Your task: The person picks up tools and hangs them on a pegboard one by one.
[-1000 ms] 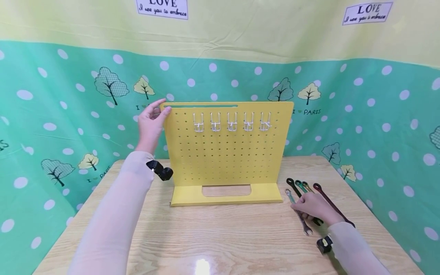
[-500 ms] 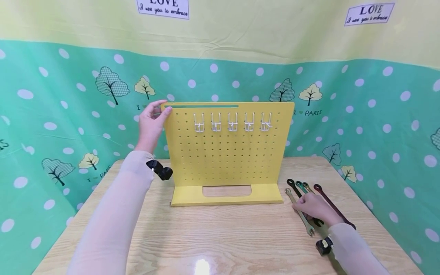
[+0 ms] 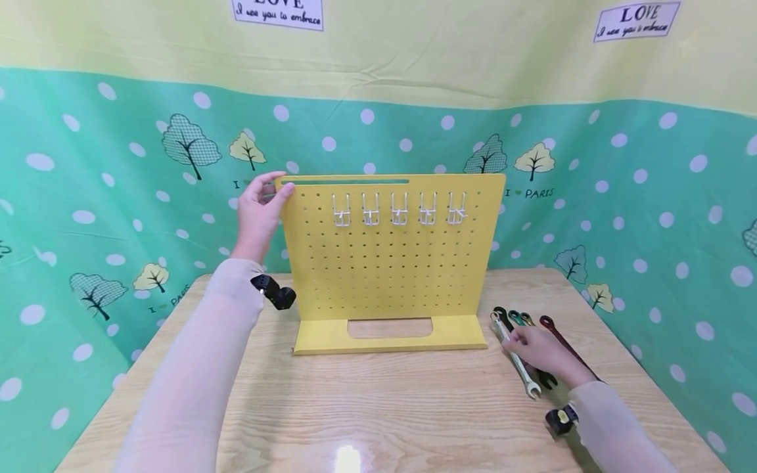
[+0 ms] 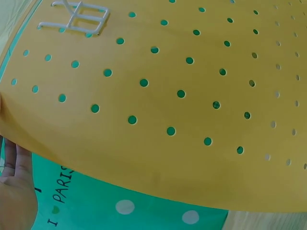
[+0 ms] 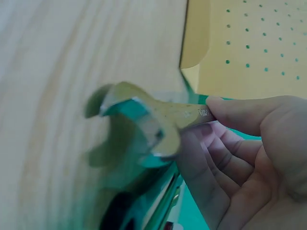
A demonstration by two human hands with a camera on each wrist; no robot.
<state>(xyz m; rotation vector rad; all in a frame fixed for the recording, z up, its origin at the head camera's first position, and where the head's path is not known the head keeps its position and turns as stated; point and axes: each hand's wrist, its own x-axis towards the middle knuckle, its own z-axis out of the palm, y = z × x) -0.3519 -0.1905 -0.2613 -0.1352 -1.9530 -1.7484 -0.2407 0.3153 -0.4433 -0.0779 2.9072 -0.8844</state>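
My left hand pinches the upper left corner of a yellow pegboard, thumb on the front face and fingers behind it. Right of the board, my right hand pinches a silver combination wrench by its shank. In the right wrist view the open end of this wrench points toward the camera, thumb above and fingers below. Beside it lie a black wrench, a green one, a gold one and a dark red one, partly covered by the right hand.
Several white wire hooks hang in a row near the board's top. The board's foot stands on a light wooden table. A green and yellow printed cloth hangs behind and along the sides.
The silver wrench has shifted and turned slightly in my right hand, its face now catching brighter light. My left hand stays on the board's corner.
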